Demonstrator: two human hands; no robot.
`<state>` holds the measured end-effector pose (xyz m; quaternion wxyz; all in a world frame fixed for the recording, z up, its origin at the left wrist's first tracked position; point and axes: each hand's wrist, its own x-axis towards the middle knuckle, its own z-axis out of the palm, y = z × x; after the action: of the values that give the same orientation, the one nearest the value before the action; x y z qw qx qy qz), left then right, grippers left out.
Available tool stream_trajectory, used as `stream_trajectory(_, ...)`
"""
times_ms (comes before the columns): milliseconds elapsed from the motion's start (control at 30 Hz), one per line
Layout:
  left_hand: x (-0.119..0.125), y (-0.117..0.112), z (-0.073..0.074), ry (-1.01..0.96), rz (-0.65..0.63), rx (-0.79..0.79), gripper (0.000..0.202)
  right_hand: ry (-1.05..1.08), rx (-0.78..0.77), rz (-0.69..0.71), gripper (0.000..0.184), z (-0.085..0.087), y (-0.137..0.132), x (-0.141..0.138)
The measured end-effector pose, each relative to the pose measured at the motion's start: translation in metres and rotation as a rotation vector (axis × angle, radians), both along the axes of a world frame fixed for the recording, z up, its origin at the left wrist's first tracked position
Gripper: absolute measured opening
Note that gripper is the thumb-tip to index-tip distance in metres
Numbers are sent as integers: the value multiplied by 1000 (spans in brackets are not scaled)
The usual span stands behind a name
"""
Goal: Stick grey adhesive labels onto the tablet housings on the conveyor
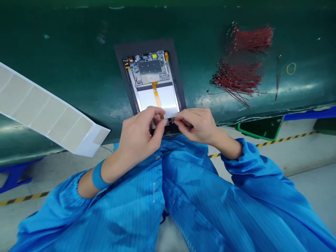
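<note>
Far left of the fingers, a strip of pale adhesive pads (44, 108) on a white liner (90, 141) is laid across the edge of a green bench mat (65, 42), well apart from the left hand. Several pads are seen in a row; the end nearest the fingers appears bare of pad, though glare leaves this uncertain. A blue wrist strap (98, 176) is worn on the left wrist, above a blue antistatic sleeve (52, 213).

The left hand (139, 131) and right hand (195, 124) are brought close together. Their fingers are curled inward and pinched, with neither hand released. Whether anything is grasped cannot be told, as the fingertips hide it.

Directly beyond the fingertips, an open tablet (152, 84) lies on a dark pad (145, 45), its near edge under the fingers. Seen so far in the open housing: a circuit board (133, 70) with a metal shield (149, 71), an orange flex ribbon (156, 94), and a pale panel (168, 99). No rear cover is seen on it, so the assembly is judged to be partway.

Right of the fingers, loose red wires (237, 78) are heaped on the mat, with a yellow rubber band (291, 69) farther right.
</note>
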<state>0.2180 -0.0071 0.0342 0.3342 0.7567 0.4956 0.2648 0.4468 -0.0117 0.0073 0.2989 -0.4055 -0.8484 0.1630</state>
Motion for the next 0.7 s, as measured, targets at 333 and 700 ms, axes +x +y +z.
stream_trajectory(333, -18, -25, -32, 38, 32, 438, 20, -31, 142, -77, 22, -24, -22, -7)
stream_trajectory(700, -14, -29, -51, 104, -101, 572, 35, -124, 209, -23, 24, -23, -22, -3)
